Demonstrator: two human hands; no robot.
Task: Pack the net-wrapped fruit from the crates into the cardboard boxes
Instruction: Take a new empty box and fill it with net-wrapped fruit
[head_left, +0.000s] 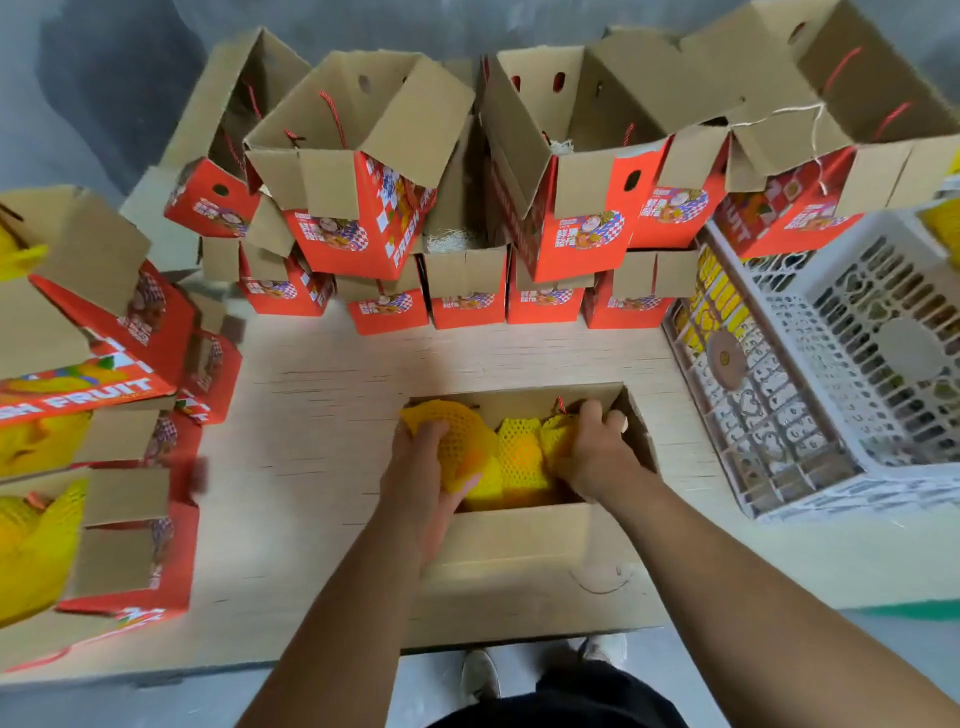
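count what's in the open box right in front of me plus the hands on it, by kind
net-wrapped fruit in the open box: 3, left, middle, right
hands: 2, left hand and right hand
total: 5

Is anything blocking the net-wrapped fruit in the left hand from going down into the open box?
Nothing visible does. The left hand holds the yellow net-wrapped fruit over the open brown cardboard box, beside wrapped fruit already inside.
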